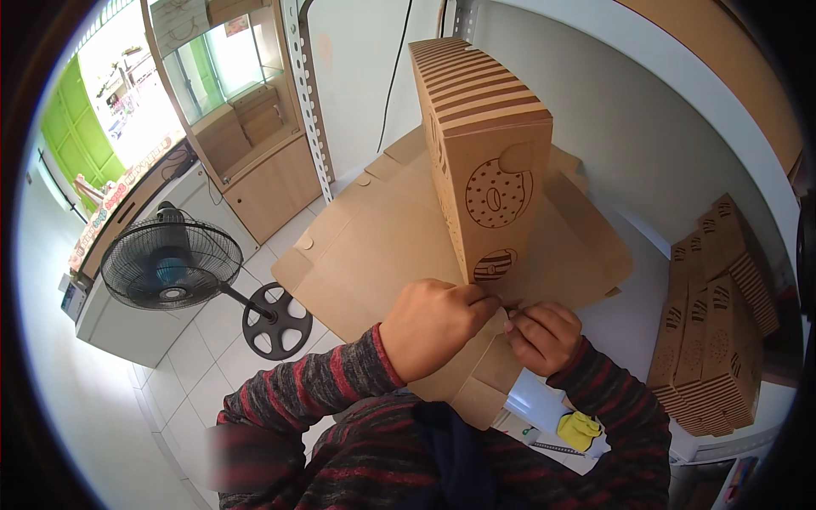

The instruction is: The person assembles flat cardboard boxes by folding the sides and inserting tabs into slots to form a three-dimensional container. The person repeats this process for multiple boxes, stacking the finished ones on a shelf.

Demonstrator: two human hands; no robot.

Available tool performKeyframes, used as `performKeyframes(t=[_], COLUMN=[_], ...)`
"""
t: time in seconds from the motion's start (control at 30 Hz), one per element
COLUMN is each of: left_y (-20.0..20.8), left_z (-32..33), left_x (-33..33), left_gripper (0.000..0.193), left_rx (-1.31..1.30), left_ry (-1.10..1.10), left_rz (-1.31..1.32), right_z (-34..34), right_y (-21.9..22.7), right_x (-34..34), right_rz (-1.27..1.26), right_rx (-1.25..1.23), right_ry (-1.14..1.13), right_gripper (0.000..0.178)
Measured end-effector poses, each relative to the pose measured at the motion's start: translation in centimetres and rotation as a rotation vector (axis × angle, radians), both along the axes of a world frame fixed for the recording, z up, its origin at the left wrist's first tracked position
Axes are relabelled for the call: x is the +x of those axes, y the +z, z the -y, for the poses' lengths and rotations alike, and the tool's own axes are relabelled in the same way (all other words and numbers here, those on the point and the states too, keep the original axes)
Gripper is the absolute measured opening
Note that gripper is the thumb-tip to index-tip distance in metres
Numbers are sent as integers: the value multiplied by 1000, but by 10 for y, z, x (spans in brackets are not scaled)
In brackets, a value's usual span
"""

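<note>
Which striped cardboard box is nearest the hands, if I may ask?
The central box, standing on flat cardboard; the other boxes are grouped at right.

Matt cardboard box (484, 161), cloth sleeves (310, 374), glossy tiles (191, 350)

Donut box (497, 187) upright on flattened carton blanks (374, 229). Left hand (435, 327) and right hand (544, 337) side by side at box's near foot. Stacked boxes (705, 348) off to right, well apart from it. Cloth (578, 431) nearer the wearer, below right hand. Left of blanks: pedestal fan (170, 263) on tiled floor (191, 361); display cabinet (263, 187) behind fan.
</note>
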State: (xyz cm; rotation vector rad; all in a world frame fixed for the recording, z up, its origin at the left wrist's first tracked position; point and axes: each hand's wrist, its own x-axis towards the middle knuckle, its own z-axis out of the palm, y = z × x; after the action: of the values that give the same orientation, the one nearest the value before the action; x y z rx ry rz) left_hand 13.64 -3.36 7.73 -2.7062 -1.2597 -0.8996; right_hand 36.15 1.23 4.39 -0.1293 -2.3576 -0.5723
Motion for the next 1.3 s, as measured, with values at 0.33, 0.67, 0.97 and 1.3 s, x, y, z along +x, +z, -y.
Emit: performKeyframes(t=[0.33,0.67,0.97,1.3], left_y=[7,6,3,5], left_z=[-3,-6,-5,-6], left_x=[9,8,7,6], left_gripper=[26,27,29,32], left_rx=[-20,-54,-79,-68], left_ry=[12,-14,13,2], left_rz=[-99,-80,-87,-30], right_z=[-3,-1,2,1], right_y=[-1,-3,-1,0], right_x=[-1,-3,-5,-5], right_rz=[-31,-59,-50,-68], right_rx=[45,1,-45,-61], right_ry=[-3,-20,-50,-45], right_gripper=[15,12,10,10])
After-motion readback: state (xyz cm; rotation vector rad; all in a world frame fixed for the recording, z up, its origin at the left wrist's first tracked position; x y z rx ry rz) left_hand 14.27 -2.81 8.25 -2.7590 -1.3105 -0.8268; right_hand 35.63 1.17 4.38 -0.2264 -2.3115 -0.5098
